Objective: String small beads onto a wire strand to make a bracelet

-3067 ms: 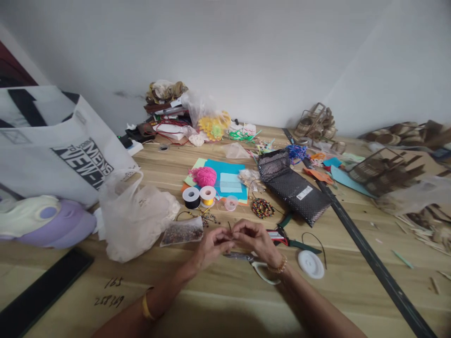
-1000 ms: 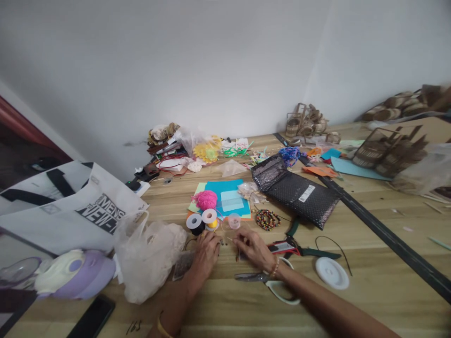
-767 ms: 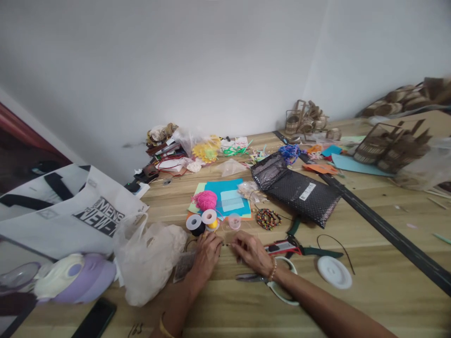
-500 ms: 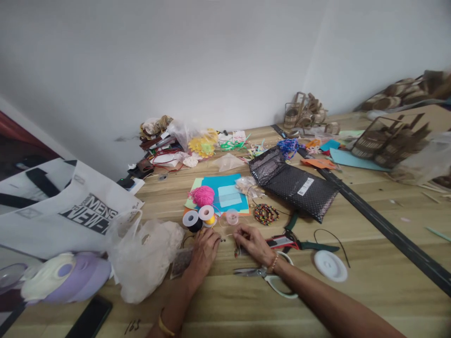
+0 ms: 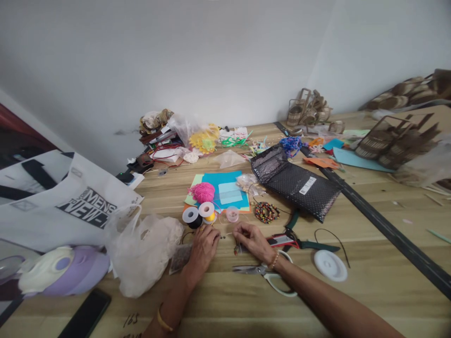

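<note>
Thread [image 5: 229,234] beyond the scissors [image 5: 261,270] seems light, limp, best held near its tip; right hand [image 5: 254,241] pinches it; left hand [image 5: 203,246], grip unclear

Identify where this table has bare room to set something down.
Bare wood shows between the forearms, nearer than the scissors, and right of the right forearm, bordered by the white disc and black strip. Beyond the left hand it's crowded: spools, pink yarn, blue paper.

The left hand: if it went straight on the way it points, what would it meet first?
Probably the spool of yellow thread, just ahead of the left hand, though any gap between them is hard to judge in this view.
</note>
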`<state>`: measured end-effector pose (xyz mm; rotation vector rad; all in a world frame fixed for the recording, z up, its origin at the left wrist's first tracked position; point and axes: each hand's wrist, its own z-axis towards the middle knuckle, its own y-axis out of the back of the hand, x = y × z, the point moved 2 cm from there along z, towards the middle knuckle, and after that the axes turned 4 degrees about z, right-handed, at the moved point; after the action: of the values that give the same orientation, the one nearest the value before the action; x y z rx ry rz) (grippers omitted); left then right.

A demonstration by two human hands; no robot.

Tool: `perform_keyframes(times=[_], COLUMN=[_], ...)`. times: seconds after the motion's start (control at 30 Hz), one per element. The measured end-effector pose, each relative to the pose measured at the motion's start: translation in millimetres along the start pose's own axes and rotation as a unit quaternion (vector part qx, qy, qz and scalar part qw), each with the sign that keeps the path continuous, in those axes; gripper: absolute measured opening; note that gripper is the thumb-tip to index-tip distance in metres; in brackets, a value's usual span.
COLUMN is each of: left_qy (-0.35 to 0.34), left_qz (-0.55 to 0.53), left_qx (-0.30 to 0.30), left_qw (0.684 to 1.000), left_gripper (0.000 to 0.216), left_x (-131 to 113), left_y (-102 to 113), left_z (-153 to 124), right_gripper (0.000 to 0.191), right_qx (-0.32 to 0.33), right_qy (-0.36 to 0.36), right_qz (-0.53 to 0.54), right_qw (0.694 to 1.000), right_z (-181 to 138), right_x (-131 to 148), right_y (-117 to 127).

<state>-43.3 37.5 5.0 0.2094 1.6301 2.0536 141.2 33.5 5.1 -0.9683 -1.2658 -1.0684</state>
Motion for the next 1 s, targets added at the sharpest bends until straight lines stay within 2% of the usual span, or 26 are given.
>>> perform_keyframes(times=[0.43, 0.7, 0.87, 1.0], left_qy=[-0.005, -0.039, -0.028, -0.032], left_qz=[-0.031, -0.031, -0.002, -0.034], left_qx=[-0.052, -0.158, -0.174, -0.209], left_qw=[0.998, 0.986, 0.984, 0.977], left_gripper=[0.014, 0.013, 0.012, 0.012], left_x=[0.7, -8.7, -17.3, -21.1], left_y=[-0.2, 17.4, 26.9, 32.8], left_z=[-1.0, 2.0, 0.3, -2.5], right_gripper=[0.019, 0.018, 0.024, 0.033], right_qx=[0.037, 0.039, 0.032, 0.037], right_qy=[-0.001, 0.026, 0.020, 0.001], right_qz=[-0.035, -0.056, -0.013, 0.041], right_qw=[0.999, 0.997, 0.999, 0.998], right_z=[-1.0, -2.6, -1.2, 0.1], right_x=[-0.6, 0.6, -0.8, -3.1], right_y=[-3.8, -4.1, -4.2, -4.1])
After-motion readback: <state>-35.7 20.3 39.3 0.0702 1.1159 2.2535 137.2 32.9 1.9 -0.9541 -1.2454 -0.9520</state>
